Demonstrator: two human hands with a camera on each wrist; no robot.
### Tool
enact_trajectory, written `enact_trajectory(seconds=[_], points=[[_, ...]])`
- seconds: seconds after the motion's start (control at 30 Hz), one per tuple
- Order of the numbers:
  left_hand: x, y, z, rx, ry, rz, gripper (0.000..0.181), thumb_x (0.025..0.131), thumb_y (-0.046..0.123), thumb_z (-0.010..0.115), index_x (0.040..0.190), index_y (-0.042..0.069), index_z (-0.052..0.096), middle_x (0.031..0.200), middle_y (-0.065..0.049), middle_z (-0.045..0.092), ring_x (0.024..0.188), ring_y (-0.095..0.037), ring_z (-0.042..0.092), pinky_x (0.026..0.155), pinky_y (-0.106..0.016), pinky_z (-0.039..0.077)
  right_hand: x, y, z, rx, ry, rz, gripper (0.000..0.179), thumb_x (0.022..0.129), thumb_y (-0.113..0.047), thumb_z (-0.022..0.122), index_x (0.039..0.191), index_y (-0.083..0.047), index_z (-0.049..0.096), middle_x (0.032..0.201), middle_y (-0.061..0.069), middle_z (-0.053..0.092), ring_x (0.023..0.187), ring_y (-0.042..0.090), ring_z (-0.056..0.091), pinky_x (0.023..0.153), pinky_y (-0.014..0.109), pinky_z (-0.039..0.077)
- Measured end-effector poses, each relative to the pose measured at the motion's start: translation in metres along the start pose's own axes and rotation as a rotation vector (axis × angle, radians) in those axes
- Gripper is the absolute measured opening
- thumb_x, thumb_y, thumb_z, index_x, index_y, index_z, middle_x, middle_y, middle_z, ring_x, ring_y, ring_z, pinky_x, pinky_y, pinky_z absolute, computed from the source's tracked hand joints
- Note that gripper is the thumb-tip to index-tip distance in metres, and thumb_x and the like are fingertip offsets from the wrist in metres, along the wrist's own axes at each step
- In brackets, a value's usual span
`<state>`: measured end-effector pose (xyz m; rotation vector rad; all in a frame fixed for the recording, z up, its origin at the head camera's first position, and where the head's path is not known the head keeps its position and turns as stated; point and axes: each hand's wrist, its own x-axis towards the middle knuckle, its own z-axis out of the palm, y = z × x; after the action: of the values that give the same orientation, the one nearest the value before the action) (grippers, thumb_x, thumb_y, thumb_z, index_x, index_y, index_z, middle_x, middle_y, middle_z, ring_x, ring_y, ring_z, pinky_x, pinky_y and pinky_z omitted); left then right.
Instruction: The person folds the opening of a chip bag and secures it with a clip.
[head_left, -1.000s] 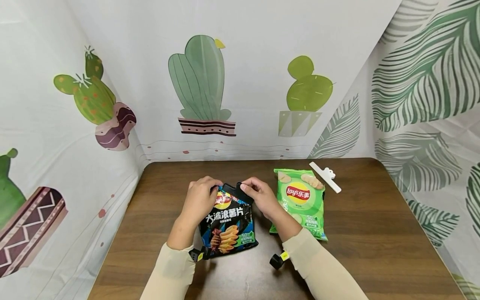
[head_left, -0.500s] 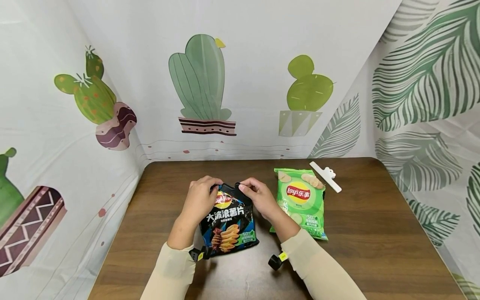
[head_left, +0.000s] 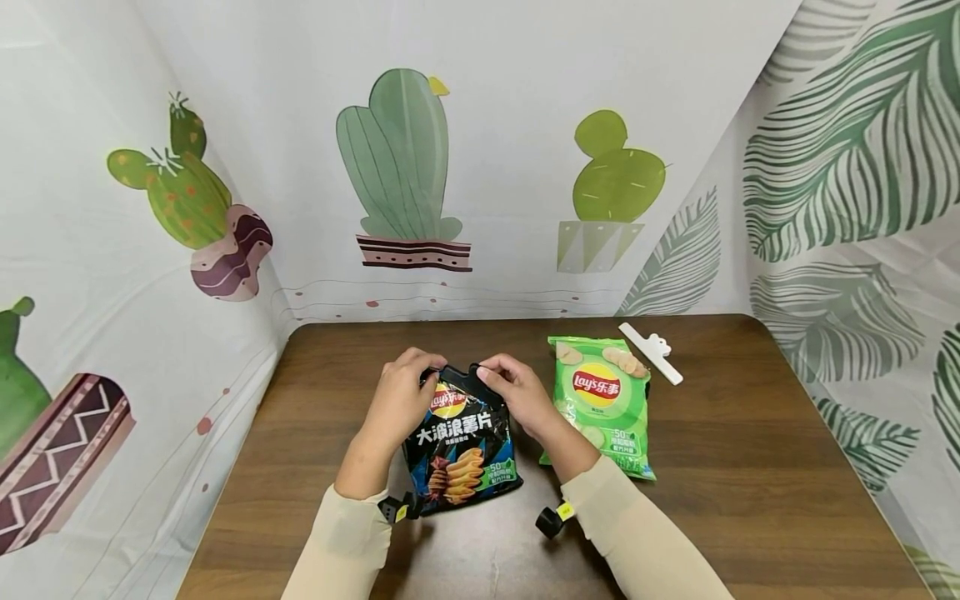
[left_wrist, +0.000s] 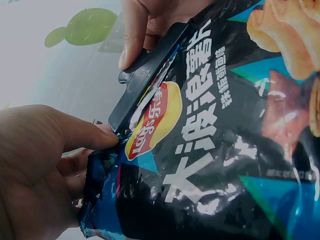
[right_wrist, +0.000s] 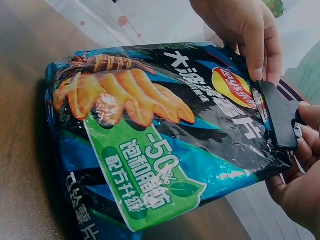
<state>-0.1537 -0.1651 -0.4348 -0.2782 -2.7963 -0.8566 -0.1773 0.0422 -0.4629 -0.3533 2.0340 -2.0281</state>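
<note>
A black bag of Lay's potato chips (head_left: 461, 450) is held tilted up off the table in the head view. My left hand (head_left: 405, 392) pinches its upper left corner, thumb on the front. Across the bag's top edge sits a black bag clip (left_wrist: 155, 70), one end close to my left thumb tip. My right hand (head_left: 521, 396) grips the clip's lever, with the thumb on the near side and fingers behind. In the right wrist view the crimped top of the bag shows along the clip's bar, and the fingers behind are partly hidden.
A green bag of Lay's chips (head_left: 600, 408) lies on the wooden table (head_left: 750, 500) to the right, beside my right forearm. Beyond its upper right corner lies a white bag clip (head_left: 651, 354). A printed cloth (head_left: 517, 167) hangs behind the table's back edge.
The black chip bag has shifted slightly right at its lower end. The clip has moved a little up and left at the bag's top. Both hands keep nearly the same place.
</note>
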Motion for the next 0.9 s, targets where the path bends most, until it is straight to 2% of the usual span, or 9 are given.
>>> enact_trajectory(seconds=[0.4,0.7,0.9], points=[[0.000,-0.001,0.002,0.004,0.001,0.004,0.022,0.097,0.006,0.062,0.115,0.011,0.074,0.111,-0.004,0.069,0.094,-0.021,0.067,0.098,-0.048,0.042,0.000,0.001,0.000,-0.014,-0.007,0.015,0.026,0.103,-0.013,0.059,0.119,0.007,0.065,0.095,-0.002,0.061,0.086,0.011,0.057,0.077,0.023,0.051],[-0.001,-0.002,0.003,0.009,0.009,0.005,0.021,0.096,0.007,0.064,0.114,0.012,0.074,0.110,-0.003,0.070,0.098,-0.022,0.069,0.102,-0.050,0.041,-0.001,0.004,0.000,-0.035,-0.009,0.043,0.030,0.103,-0.017,0.059,0.125,0.003,0.065,0.109,0.011,0.065,0.091,0.010,0.058,0.085,0.027,0.051],[0.000,-0.002,0.003,0.015,0.029,0.019,0.020,0.096,0.007,0.065,0.112,0.013,0.075,0.109,-0.003,0.071,0.100,-0.024,0.069,0.106,-0.053,0.040,0.011,0.033,0.000,-0.022,0.029,0.043,0.034,0.103,-0.025,0.060,0.127,-0.002,0.066,0.116,0.016,0.067,0.094,0.010,0.060,0.087,0.026,0.051]])
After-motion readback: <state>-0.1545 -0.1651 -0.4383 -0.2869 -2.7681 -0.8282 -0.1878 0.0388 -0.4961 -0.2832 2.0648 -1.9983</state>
